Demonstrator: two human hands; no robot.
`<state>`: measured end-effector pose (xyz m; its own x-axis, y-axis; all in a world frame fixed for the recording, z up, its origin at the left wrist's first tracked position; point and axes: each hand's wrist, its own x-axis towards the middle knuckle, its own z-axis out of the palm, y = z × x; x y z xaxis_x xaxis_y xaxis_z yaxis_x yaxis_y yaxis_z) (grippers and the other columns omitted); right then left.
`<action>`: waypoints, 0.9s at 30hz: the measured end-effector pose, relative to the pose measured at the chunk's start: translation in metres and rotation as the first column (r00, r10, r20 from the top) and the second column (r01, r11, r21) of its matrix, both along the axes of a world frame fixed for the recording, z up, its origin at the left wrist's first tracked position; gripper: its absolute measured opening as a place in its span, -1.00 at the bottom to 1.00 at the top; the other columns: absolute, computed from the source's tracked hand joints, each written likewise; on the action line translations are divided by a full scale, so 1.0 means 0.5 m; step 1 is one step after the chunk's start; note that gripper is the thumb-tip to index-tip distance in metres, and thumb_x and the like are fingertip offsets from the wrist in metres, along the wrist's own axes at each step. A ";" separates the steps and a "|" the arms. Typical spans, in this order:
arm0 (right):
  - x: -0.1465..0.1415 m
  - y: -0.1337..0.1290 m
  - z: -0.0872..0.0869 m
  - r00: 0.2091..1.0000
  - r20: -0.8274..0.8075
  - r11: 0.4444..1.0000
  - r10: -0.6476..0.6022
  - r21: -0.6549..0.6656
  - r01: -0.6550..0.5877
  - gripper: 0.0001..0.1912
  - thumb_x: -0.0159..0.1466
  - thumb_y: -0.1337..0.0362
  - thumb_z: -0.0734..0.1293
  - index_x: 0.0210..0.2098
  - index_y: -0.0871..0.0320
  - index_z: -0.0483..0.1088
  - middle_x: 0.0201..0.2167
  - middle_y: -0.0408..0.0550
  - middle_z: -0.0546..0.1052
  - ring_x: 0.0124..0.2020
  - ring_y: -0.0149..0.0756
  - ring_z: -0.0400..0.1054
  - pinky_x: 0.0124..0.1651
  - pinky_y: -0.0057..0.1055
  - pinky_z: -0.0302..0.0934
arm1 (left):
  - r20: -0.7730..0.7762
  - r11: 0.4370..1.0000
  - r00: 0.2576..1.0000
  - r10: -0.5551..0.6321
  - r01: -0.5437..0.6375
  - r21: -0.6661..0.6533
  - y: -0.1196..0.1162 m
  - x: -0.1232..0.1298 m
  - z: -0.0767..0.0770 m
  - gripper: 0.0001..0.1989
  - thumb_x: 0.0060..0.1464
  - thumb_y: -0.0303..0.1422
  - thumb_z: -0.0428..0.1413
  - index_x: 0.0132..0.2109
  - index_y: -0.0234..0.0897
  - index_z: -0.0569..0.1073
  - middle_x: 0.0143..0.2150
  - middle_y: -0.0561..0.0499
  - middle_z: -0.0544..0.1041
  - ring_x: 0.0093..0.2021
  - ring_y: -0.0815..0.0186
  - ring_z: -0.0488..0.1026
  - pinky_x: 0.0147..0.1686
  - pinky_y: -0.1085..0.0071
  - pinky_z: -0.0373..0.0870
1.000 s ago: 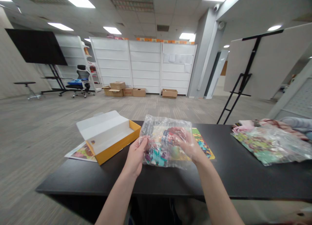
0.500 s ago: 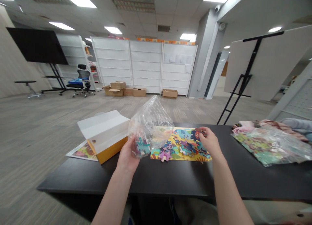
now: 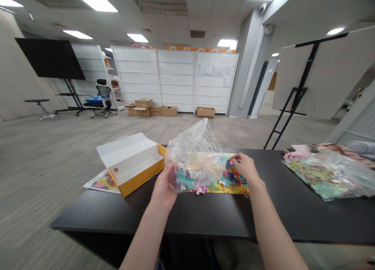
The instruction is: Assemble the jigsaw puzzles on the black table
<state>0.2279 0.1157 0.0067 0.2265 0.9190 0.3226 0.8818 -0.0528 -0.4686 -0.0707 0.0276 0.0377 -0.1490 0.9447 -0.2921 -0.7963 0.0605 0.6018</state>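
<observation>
My left hand [image 3: 162, 189] grips the bottom of a transparent plastic bag [image 3: 191, 157] holding colourful jigsaw pieces. The bag hangs over the left part of a bright cartoon jigsaw puzzle [image 3: 234, 182], hiding much of it. My right hand [image 3: 246, 169] is at the puzzle's upper right, its fingertips pinching a small red puzzle piece [image 3: 233, 161]. A pink-purple puzzle piece [image 3: 200, 189] lies at the puzzle's lower edge, just below the bag.
An open yellow box with a white lid [image 3: 131, 164] stands left of the bag on a printed picture sheet [image 3: 102, 183]. A plastic-wrapped printed item [image 3: 331, 174] lies by folded fabric at the black table's right end. Boxes and shelves stand far off.
The bag has moved right and now covers more of the puzzle. My left hand moved with it. My right hand stays at the puzzle's upper right.
</observation>
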 end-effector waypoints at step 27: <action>-0.177 -0.183 0.104 0.595 -0.405 0.660 0.695 0.029 -0.751 -0.78 0.11 0.11 0.48 -0.27 0.04 0.62 -0.33 -0.08 0.64 -0.30 -0.13 0.51 -0.17 -0.25 0.41 | -0.455 0.945 0.886 -0.089 0.220 0.243 -0.012 0.033 -0.041 -0.71 -0.03 -0.18 0.36 -0.28 -0.32 0.59 -0.34 0.01 0.58 -0.35 0.36 0.47 -0.28 0.52 0.36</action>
<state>0.1393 0.0243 0.0588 -0.4631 0.8560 0.2295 0.4297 0.4434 -0.7866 -0.0542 0.0215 0.0170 -0.0436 0.9980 0.0465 -0.4470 -0.0611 0.8924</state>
